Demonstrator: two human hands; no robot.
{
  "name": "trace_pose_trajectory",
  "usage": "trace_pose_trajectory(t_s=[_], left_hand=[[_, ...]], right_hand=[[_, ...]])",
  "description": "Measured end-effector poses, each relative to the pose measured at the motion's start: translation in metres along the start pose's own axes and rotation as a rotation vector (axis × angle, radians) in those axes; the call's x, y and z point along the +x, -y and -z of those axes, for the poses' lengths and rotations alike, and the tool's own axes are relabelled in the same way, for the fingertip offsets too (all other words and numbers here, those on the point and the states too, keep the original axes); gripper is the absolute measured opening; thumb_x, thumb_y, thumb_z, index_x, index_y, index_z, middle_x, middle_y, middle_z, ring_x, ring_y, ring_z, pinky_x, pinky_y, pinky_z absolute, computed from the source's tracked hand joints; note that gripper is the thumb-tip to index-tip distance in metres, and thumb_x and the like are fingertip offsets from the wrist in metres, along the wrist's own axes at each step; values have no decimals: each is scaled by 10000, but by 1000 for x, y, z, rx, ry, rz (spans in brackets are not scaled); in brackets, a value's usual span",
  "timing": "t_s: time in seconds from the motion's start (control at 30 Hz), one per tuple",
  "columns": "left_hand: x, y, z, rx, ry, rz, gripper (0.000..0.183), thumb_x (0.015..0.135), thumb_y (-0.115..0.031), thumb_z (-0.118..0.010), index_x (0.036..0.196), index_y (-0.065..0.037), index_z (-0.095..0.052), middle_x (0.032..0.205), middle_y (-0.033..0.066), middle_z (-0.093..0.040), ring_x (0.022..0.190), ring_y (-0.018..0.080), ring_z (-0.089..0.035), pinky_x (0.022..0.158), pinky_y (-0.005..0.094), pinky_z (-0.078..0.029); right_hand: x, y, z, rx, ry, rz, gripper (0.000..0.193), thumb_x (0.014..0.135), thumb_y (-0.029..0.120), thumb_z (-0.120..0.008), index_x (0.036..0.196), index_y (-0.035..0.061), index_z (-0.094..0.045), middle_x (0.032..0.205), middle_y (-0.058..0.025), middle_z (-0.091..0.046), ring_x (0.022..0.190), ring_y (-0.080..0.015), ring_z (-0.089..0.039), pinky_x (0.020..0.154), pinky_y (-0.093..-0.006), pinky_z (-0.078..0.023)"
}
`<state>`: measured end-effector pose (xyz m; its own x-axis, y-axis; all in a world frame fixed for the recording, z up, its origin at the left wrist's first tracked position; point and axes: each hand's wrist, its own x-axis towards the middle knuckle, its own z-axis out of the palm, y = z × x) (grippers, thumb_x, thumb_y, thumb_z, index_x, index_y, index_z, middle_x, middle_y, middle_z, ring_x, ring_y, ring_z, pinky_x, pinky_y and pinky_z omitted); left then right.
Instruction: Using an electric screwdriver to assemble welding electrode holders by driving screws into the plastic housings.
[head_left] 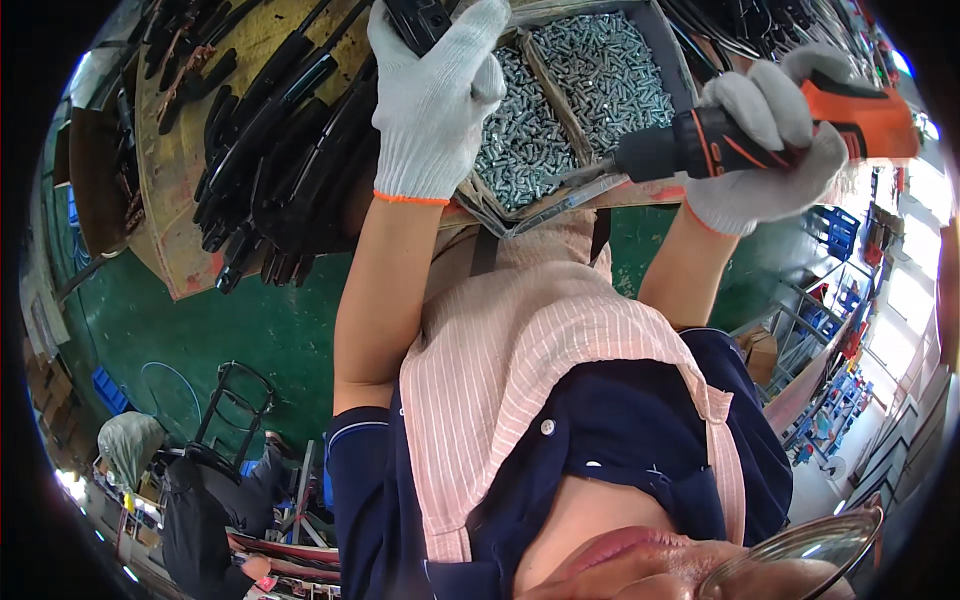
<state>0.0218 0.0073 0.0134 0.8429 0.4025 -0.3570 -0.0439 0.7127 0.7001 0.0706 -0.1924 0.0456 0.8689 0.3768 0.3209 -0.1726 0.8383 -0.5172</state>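
My left hand (430,130), in a white knit glove with an orange cuff, grips a black part (418,22) at the top edge; much of that part is cut off. My right hand (775,150), gloved too, is wrapped round an orange and black power screwdriver (655,152). Its black nose points left, over the near edge of a shallow tray (682,55). Small silvery screws (600,80) fill the tray on both sides of a divider (555,95). My left hand is beside the tray's left side.
Long black parts (290,150) are heaped on the worn yellowish table (165,215) to the left. More dark parts (765,25) lie beyond the tray. Behind are a green floor (300,330), a dark-clothed person (215,510), a metal-framed chair (240,405) and blue crates (832,230).
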Motion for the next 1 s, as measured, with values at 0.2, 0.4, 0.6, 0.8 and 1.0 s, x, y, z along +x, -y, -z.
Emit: trace_pose_trajectory(t_s=[0.2, 0.4, 0.6, 0.8, 1.0], left_hand=[[2, 4, 6, 54, 13, 0, 404, 903, -30, -679, 1211, -127, -437, 684, -19, -517, 447, 82, -474, 384, 237, -367], [4, 3, 5, 59, 53, 7, 392, 901, -38, -684, 1196, -114, -437, 614, -19, -470, 424, 82, -446, 381, 236, -361], [5, 3, 4, 74, 38, 3, 417, 908, -52, -681, 1231, -116, -425, 660, -18, -491, 443, 77, -457, 388, 231, -365], [-14, 16, -8, 106, -4, -80, 333, 944, -198, -675, 1167, -84, -455, 745, 16, -558, 493, 66, -463, 391, 210, -329], [-8, 22, 9, -14, -9, 65, 564, 973, -584, -491, 999, -28, -579, 588, 40, -529, 419, 112, -412, 393, 222, -306]], right_hand=[[-22, -16, -26, -651, -77, 198, 262, 900, 197, -575, 1150, 140, -525, 718, 55, -376, 614, -70, -347, 618, -216, -355], [-29, -29, -15, -876, -38, 309, 258, 923, 25, -376, 668, 63, -392, 721, -25, -312, 625, -115, -294, 551, -268, -280], [-29, -28, -19, -1011, -56, 329, 129, 906, 61, -424, 806, 32, -499, 709, -8, -316, 624, -104, -308, 565, -240, -287], [-12, -1, -20, -306, -211, 246, 322, 886, 88, -581, 1201, 84, -515, 704, 53, -390, 621, -63, -376, 619, -202, -363], [-3, 6, 0, -82, -289, 111, 279, 913, 101, -641, 1166, 75, -526, 715, 35, -476, 655, -91, -484, 714, -225, -445]])
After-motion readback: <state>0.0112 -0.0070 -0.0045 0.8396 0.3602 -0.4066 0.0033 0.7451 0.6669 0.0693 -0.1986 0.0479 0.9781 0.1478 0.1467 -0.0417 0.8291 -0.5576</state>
